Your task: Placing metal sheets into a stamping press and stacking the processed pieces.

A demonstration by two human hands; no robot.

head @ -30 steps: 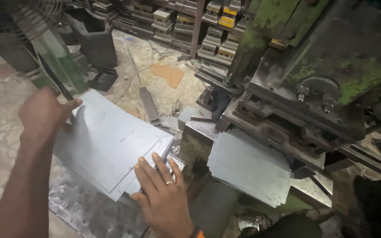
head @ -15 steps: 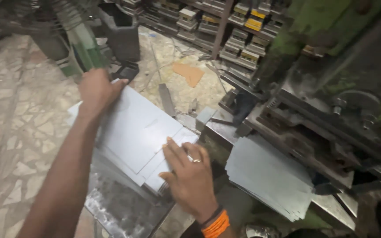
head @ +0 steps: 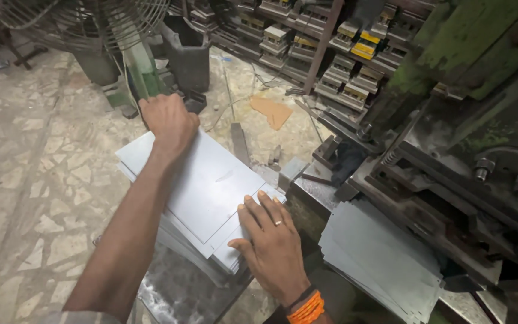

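Observation:
A stack of thin grey metal sheets lies on a low metal stand in front of me. My left hand grips the far edge of the top sheet, fingers curled over it. My right hand lies flat with fingers spread on the near right corner of the same sheet; it wears a ring and an orange wristband. A second pile of grey sheets rests to the right, on the bed of a green press machine.
A standing fan and a dark bin stand at the back left on the stone-chip floor. Shelves of small metal blocks line the back. A flat brown piece lies on the floor.
The view has shifted and come closer. Both hands stay on the top sheet, the left at its far edge, the right at its near corner; the sheet looks squared up on the stack.

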